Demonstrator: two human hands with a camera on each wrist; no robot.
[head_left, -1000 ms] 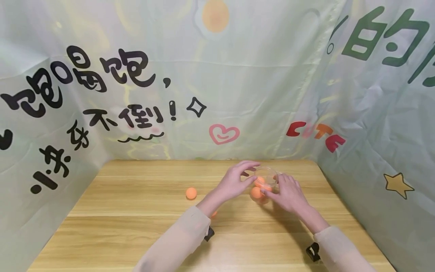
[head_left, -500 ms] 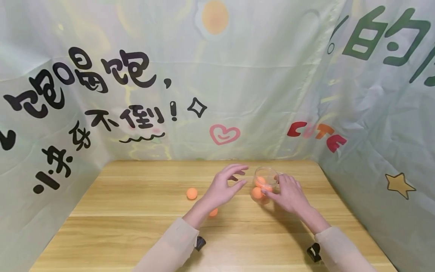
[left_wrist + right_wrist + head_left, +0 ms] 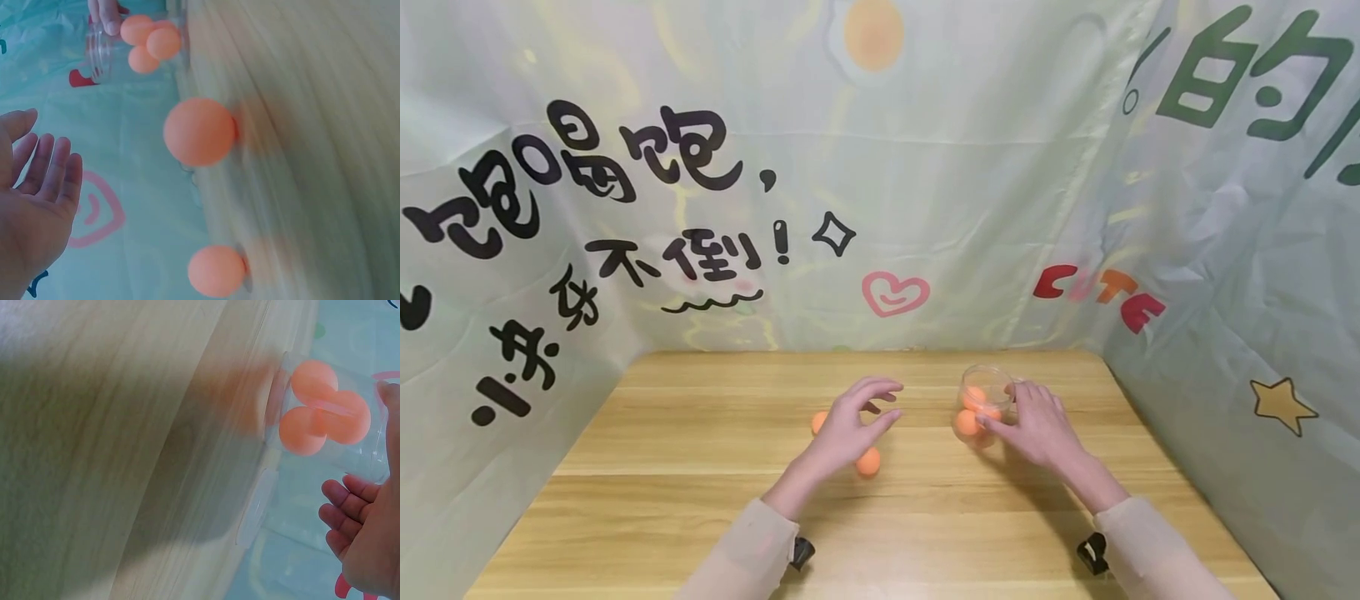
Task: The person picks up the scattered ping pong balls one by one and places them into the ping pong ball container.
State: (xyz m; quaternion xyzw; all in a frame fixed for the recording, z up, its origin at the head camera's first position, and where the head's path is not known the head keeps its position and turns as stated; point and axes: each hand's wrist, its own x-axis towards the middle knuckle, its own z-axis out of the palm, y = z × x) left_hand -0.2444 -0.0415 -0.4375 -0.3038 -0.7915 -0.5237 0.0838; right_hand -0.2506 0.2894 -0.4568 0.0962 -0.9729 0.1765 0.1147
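A clear plastic jar [image 3: 987, 373] stands upright on the table at the right, with several orange ping-pong balls [image 3: 967, 422] inside. My right hand [image 3: 1041, 427] grips its right side, thumb at the front. In the right wrist view, the balls [image 3: 303, 430] show through the jar's wall. Left of the jar, my left hand [image 3: 848, 427] is held above the table with fingers relaxed and nothing in them. Two loose orange balls lie near it: one nearer ball [image 3: 868, 462] below the hand, and one farther ball [image 3: 818, 422] partly hidden behind it.
A flat translucent disc, perhaps a lid [image 3: 257, 507], lies on the table beside the jar in the right wrist view. The wooden table [image 3: 700, 450] is enclosed by printed cloth walls [image 3: 970, 217] at the back and sides.
My left hand has drawn away from the jar to the left, toward the loose balls, uncovering the nearer one and partly covering the farther one. My right hand keeps its grip on the jar.
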